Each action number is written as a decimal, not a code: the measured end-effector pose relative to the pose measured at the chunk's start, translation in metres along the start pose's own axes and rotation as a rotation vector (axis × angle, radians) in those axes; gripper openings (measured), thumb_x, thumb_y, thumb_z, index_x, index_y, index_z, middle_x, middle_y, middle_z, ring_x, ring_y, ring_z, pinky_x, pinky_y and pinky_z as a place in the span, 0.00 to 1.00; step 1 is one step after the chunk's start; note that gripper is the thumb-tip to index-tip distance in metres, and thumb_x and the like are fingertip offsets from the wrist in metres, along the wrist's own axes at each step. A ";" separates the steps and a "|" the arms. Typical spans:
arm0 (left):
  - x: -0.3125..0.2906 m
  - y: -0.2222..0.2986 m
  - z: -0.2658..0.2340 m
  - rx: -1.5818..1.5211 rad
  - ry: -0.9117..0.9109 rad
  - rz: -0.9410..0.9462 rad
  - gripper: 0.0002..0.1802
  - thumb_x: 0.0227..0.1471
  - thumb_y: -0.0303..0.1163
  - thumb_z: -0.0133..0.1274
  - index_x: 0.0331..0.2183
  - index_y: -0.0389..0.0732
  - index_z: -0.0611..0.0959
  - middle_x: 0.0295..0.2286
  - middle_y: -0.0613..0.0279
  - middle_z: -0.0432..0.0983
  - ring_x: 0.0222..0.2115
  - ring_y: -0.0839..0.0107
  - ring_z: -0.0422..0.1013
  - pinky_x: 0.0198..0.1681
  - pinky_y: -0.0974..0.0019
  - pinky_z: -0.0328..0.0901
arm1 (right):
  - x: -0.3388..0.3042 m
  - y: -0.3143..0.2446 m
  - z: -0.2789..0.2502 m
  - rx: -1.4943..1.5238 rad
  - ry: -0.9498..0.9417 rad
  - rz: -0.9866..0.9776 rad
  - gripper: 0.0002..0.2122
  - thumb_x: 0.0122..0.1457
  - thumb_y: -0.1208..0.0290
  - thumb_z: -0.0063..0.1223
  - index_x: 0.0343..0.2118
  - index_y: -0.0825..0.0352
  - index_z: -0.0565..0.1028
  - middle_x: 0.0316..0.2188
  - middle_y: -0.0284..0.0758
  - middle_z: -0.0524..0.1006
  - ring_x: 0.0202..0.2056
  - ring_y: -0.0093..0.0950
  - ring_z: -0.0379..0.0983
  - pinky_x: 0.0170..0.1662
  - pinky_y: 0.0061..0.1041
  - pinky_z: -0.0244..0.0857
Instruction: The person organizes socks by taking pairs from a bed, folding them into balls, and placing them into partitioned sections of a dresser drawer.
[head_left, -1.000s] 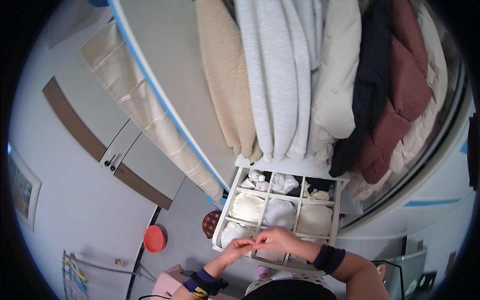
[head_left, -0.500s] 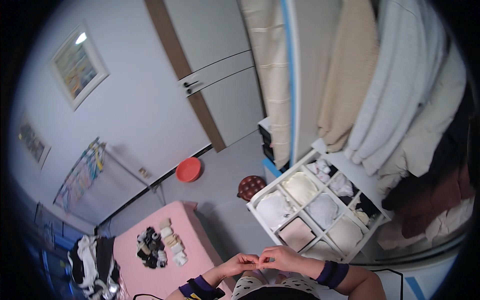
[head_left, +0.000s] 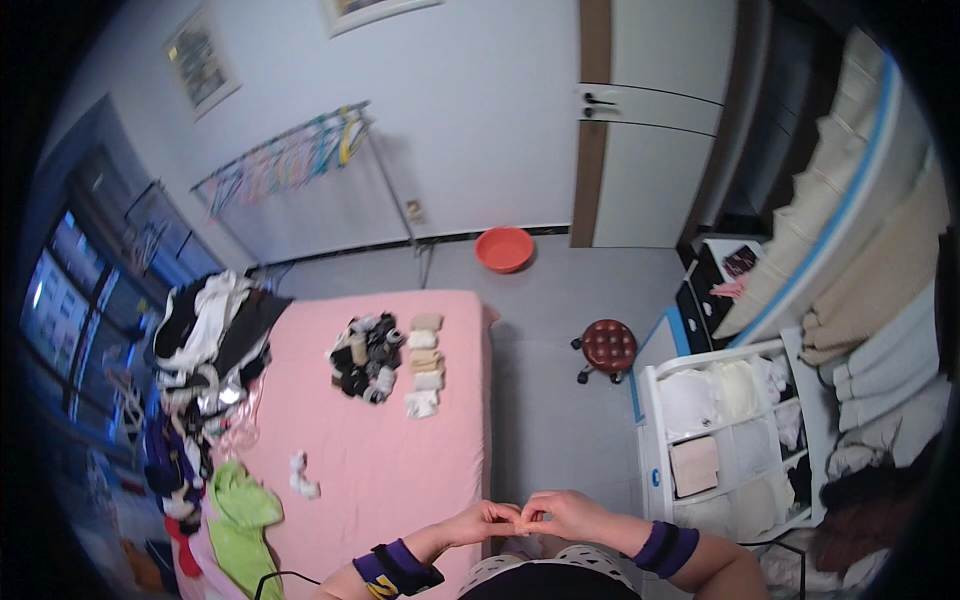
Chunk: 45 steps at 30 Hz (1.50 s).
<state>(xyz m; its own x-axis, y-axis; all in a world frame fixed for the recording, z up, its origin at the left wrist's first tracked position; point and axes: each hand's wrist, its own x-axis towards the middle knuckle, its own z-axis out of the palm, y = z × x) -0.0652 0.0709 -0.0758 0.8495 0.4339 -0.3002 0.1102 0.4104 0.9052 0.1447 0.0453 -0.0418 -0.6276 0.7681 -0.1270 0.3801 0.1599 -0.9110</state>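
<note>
My left hand (head_left: 484,522) and my right hand (head_left: 561,516) meet in front of my waist, above my patterned shorts. Fingers on both are pinched together with the tips touching. Anything between them is hidden or too small to make out. On the pink bed (head_left: 390,462) to the left lie a heap of dark and grey socks (head_left: 368,358) and a row of folded beige and white items (head_left: 425,362). A white rolled piece (head_left: 301,475) lies apart from them. At the right stands a pulled-out white divided drawer (head_left: 650,420) with light-coloured garments in its compartments.
Piled clothes (head_left: 215,330) and a green garment (head_left: 243,505) cover the bed's left side. A round brown stool (head_left: 608,346) and a red basin (head_left: 504,249) stand on the grey floor. A rack of hangers (head_left: 290,160) is by the wall; garments hang (head_left: 880,290) at right.
My view has swung left, so more of the bed shows and the drawer sits farther right in the picture. Both hands stay pinched together in front of me.
</note>
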 end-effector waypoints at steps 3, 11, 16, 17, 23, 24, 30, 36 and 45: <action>-0.045 -0.017 -0.003 -0.037 0.100 0.048 0.09 0.51 0.28 0.47 0.33 0.35 0.78 0.33 0.67 0.71 0.36 0.79 0.65 0.44 0.75 0.58 | 0.026 -0.018 0.030 -0.014 -0.119 -0.026 0.06 0.47 0.66 0.54 0.26 0.63 0.74 0.25 0.31 0.72 0.27 0.27 0.71 0.31 0.24 0.64; -0.150 -0.058 -0.014 -0.092 0.309 0.130 0.08 0.50 0.28 0.47 0.31 0.35 0.78 0.29 0.66 0.72 0.33 0.79 0.66 0.41 0.74 0.60 | 0.083 -0.044 0.111 -0.140 -0.303 -0.163 0.08 0.49 0.64 0.52 0.27 0.63 0.73 0.24 0.32 0.71 0.25 0.28 0.70 0.29 0.25 0.65; -0.200 -0.080 -0.024 -0.168 0.570 0.226 0.07 0.50 0.27 0.47 0.31 0.35 0.78 0.28 0.66 0.73 0.31 0.79 0.67 0.38 0.75 0.61 | 0.127 -0.063 0.154 -0.122 -0.252 -0.267 0.07 0.48 0.67 0.55 0.26 0.65 0.73 0.22 0.33 0.71 0.23 0.25 0.70 0.27 0.21 0.65; -0.209 -0.085 -0.025 -0.177 0.626 0.253 0.07 0.50 0.27 0.47 0.31 0.36 0.78 0.28 0.66 0.73 0.31 0.79 0.67 0.38 0.75 0.61 | 0.136 -0.069 0.162 -0.115 -0.242 -0.283 0.07 0.48 0.68 0.55 0.26 0.66 0.73 0.22 0.33 0.71 0.23 0.24 0.70 0.27 0.20 0.65; -0.245 -0.095 -0.028 -0.226 0.875 0.282 0.07 0.49 0.28 0.49 0.31 0.35 0.78 0.27 0.66 0.73 0.30 0.80 0.66 0.36 0.76 0.61 | 0.184 -0.074 0.191 0.030 -0.392 -0.288 0.09 0.47 0.67 0.57 0.26 0.67 0.74 0.21 0.32 0.72 0.22 0.19 0.68 0.27 0.17 0.64; -0.247 -0.100 -0.029 -0.237 0.903 0.283 0.07 0.49 0.28 0.49 0.30 0.35 0.78 0.27 0.67 0.73 0.30 0.80 0.66 0.35 0.76 0.61 | 0.192 -0.073 0.194 0.024 -0.427 -0.282 0.09 0.47 0.67 0.57 0.26 0.67 0.74 0.21 0.32 0.72 0.22 0.19 0.68 0.27 0.17 0.64; -0.254 -0.103 -0.052 -0.299 1.142 0.282 0.06 0.49 0.27 0.50 0.29 0.36 0.78 0.27 0.67 0.72 0.30 0.81 0.66 0.35 0.76 0.61 | 0.259 -0.068 0.205 0.047 -0.693 -0.268 0.07 0.48 0.70 0.56 0.25 0.67 0.74 0.23 0.32 0.73 0.24 0.19 0.67 0.28 0.17 0.62; -0.247 -0.105 -0.094 -0.376 1.258 0.239 0.06 0.49 0.26 0.49 0.30 0.35 0.78 0.27 0.65 0.72 0.30 0.79 0.67 0.36 0.75 0.61 | 0.336 -0.051 0.206 0.075 -0.921 -0.299 0.06 0.52 0.70 0.51 0.28 0.68 0.72 0.23 0.34 0.73 0.24 0.24 0.69 0.29 0.21 0.64; -0.238 -0.107 -0.141 -0.771 1.550 0.220 0.06 0.50 0.25 0.45 0.30 0.35 0.77 0.28 0.62 0.73 0.30 0.76 0.68 0.35 0.72 0.63 | 0.417 -0.013 0.233 0.110 -1.147 -0.324 0.06 0.53 0.70 0.48 0.28 0.68 0.69 0.26 0.36 0.72 0.27 0.27 0.69 0.32 0.24 0.63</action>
<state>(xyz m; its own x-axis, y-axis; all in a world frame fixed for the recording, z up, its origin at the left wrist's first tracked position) -0.3523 0.0368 -0.1434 -0.4748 0.6403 -0.6038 -0.5703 0.2987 0.7652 -0.2800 0.2194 -0.1741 -0.9449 -0.3083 -0.1104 0.0672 0.1474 -0.9868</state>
